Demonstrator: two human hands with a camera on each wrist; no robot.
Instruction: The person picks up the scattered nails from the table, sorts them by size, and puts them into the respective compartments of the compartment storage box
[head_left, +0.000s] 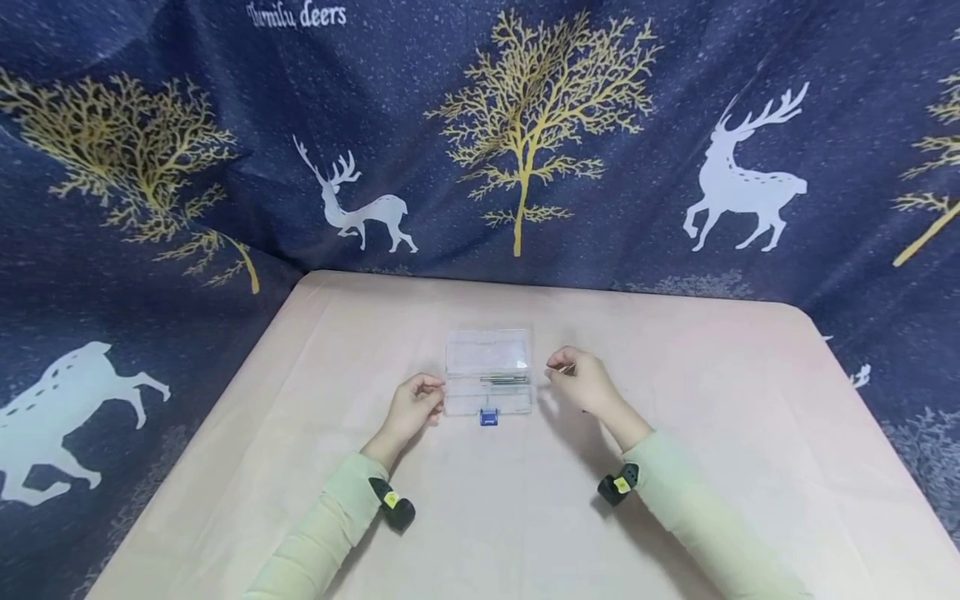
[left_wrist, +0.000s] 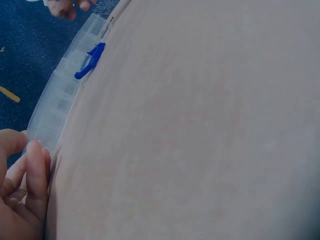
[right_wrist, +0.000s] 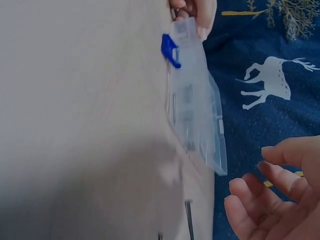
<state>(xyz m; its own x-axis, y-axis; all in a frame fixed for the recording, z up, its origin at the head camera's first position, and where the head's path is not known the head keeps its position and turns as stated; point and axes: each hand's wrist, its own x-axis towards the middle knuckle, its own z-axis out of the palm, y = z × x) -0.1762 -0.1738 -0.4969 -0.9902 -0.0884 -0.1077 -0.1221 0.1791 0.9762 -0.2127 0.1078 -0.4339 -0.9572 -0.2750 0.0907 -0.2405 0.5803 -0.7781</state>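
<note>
A clear plastic box [head_left: 457, 405] with a raised lid [head_left: 486, 348] and a blue latch [head_left: 489, 417] lies on the table. Several thin dark rods [head_left: 506, 380] are in one of its compartments; their kind is too small to tell. My left hand [head_left: 414, 408] pinches the box's left end between thumb and fingers. Just off the right end is my right hand [head_left: 588, 383], its fingers loosely bent and apart from the box. Nothing shows between these fingers. Below them in the right wrist view, a thin dark rod [right_wrist: 189, 220] lies on the tabletop, with another rod tip beside it.
A pale pink cloth covers the table [head_left: 480, 517]. Behind and to the left hangs a dark blue curtain [head_left: 420, 100] printed with white deer and yellow trees. Each wrist carries a small black camera [head_left: 393, 506].
</note>
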